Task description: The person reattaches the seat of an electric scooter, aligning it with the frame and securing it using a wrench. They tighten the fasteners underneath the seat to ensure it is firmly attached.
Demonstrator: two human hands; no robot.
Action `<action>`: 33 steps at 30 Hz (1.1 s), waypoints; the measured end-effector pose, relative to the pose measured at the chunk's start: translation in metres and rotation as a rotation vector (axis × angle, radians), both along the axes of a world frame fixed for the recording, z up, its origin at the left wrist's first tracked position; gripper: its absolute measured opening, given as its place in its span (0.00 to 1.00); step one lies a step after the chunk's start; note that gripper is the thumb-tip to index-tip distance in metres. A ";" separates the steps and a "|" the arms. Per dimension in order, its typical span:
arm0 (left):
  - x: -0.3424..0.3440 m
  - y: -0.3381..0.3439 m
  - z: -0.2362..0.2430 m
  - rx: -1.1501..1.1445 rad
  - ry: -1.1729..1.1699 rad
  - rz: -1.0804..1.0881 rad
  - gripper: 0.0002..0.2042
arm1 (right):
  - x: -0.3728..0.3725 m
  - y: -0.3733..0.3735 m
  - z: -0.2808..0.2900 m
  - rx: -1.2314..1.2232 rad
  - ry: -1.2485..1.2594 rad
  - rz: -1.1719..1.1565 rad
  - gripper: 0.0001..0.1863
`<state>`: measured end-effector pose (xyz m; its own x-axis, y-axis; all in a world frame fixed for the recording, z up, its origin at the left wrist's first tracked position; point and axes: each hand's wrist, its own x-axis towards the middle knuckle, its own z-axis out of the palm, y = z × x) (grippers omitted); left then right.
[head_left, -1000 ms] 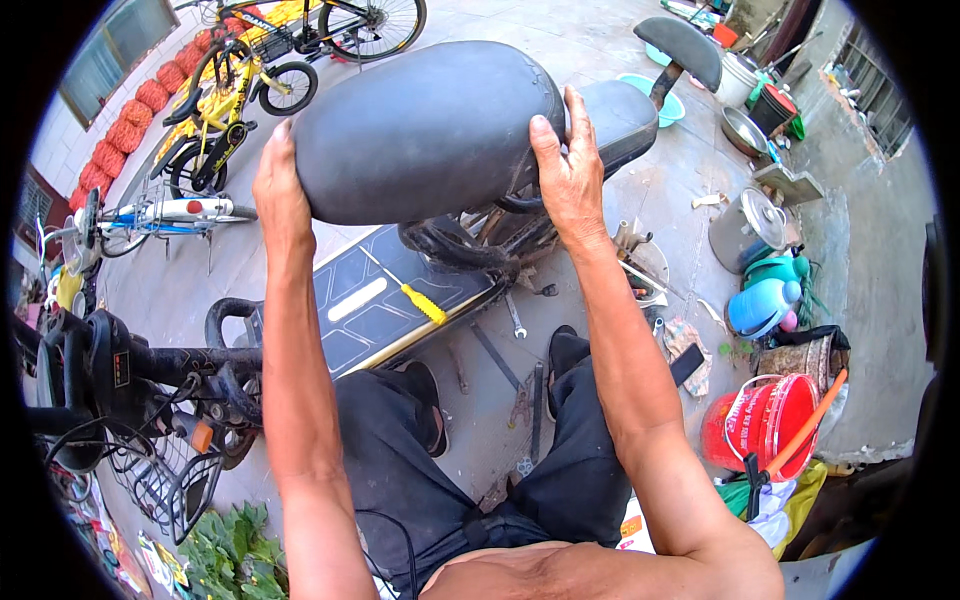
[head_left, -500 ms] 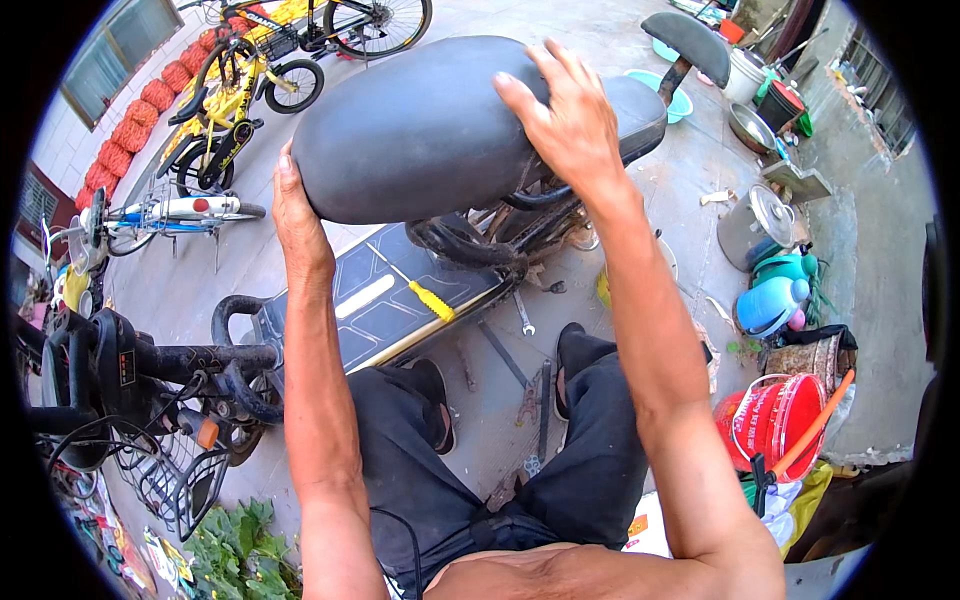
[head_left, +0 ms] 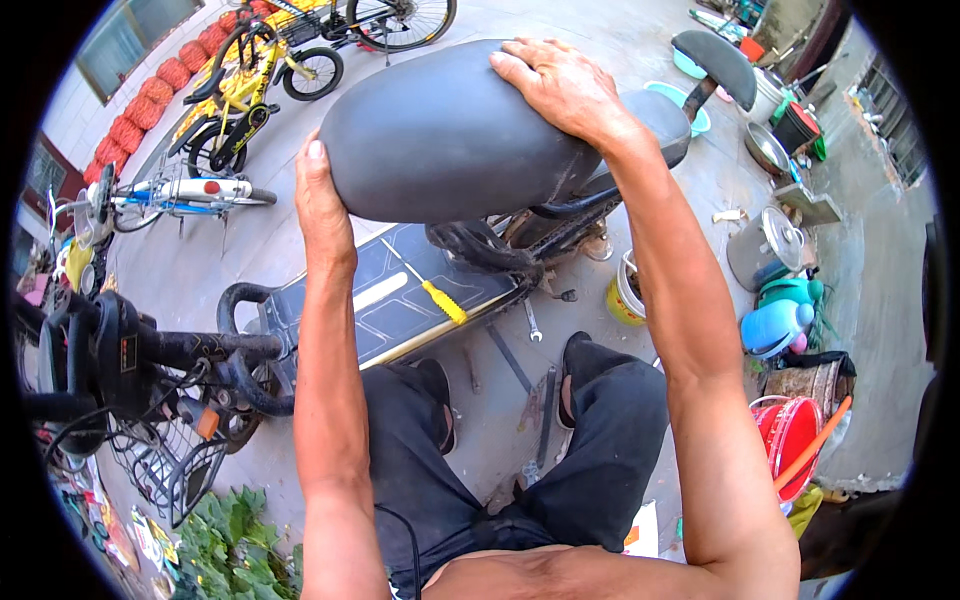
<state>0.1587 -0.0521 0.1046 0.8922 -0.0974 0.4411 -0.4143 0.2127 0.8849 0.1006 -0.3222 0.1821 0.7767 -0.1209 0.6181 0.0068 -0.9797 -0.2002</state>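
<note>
A padded black seat (head_left: 450, 135) of an electric scooter sits tilted above the scooter's frame. My left hand (head_left: 325, 215) grips its front end, thumb on the edge and the other fingers hidden beneath or behind. At the seat's rear, my right hand (head_left: 565, 90) clasps the top far edge, fingers curled over it. Below lies the scooter's footboard (head_left: 320, 318), with a yellow-handled screwdriver (head_left: 443, 302) resting on it. The black rear seat pad (head_left: 655, 120) is just behind my right hand.
On the ground near my feet lie a wrench (head_left: 534, 322) and metal bars (head_left: 546, 415). Handlebars and a wire basket (head_left: 165, 455) stand at left. A paint bucket (head_left: 627, 290), a red bucket (head_left: 790, 440) and a blue jug (head_left: 775, 328) are at right. Bicycles (head_left: 235, 110) stand beyond.
My right hand has settled lower onto the seat's rear edge, its fingers closing over it. The whole view has shifted slightly; my left hand keeps its hold at the front.
</note>
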 end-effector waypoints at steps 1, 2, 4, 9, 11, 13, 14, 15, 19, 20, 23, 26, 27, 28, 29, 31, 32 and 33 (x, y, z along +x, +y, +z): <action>0.000 0.001 0.000 0.005 -0.005 -0.008 0.32 | -0.002 0.000 0.000 0.005 -0.008 -0.004 0.32; 0.000 0.003 0.000 0.011 -0.010 -0.016 0.32 | 0.001 -0.001 0.003 0.010 0.051 0.013 0.32; -0.002 0.001 0.000 0.003 -0.004 -0.040 0.32 | 0.007 -0.007 0.015 0.027 0.170 0.026 0.33; -0.003 0.001 0.005 0.019 -0.008 -0.021 0.32 | 0.009 -0.015 0.002 0.047 0.073 0.055 0.34; 0.002 0.002 0.002 0.007 -0.001 -0.017 0.32 | 0.012 -0.015 0.004 0.013 0.070 0.058 0.33; -0.008 0.003 0.004 -0.025 0.056 -0.042 0.31 | 0.005 -0.009 0.002 0.058 0.025 0.026 0.35; -0.011 0.002 0.007 -0.053 0.094 -0.078 0.31 | 0.002 -0.011 0.008 0.118 0.038 0.015 0.35; -0.017 0.002 0.008 -0.078 0.139 -0.118 0.31 | -0.004 -0.013 0.008 0.182 0.058 -0.001 0.35; -0.017 0.006 -0.009 -0.209 0.298 -0.215 0.31 | -0.028 -0.028 -0.024 0.923 -0.062 0.031 0.38; -0.015 0.003 -0.008 -0.235 0.255 -0.209 0.30 | -0.033 -0.027 -0.029 0.954 -0.132 0.023 0.39; -0.011 0.001 -0.010 -0.263 0.126 -0.190 0.30 | -0.049 -0.008 -0.053 1.066 -0.285 0.050 0.45; -0.010 -0.010 0.000 -0.310 0.019 -0.187 0.29 | -0.054 0.000 -0.068 1.063 -0.360 0.113 0.45; -0.010 -0.011 -0.003 -0.302 0.003 -0.188 0.28 | -0.053 0.000 -0.073 1.050 -0.367 0.138 0.44; -0.010 -0.010 -0.007 -0.293 -0.013 -0.189 0.28 | -0.052 -0.001 -0.074 1.037 -0.374 0.163 0.43; -0.010 -0.010 -0.009 -0.284 -0.029 -0.190 0.27 | -0.049 -0.002 -0.074 1.024 -0.381 0.189 0.42; -0.015 -0.015 -0.011 -0.303 -0.037 -0.129 0.27 | -0.042 -0.011 -0.074 1.087 -0.357 0.231 0.38; -0.017 -0.017 -0.015 -0.286 -0.049 -0.088 0.27 | -0.040 -0.016 -0.076 1.124 -0.342 0.215 0.36; -0.019 -0.017 -0.016 -0.269 -0.068 -0.046 0.28 | -0.039 -0.016 -0.073 1.159 -0.332 0.205 0.35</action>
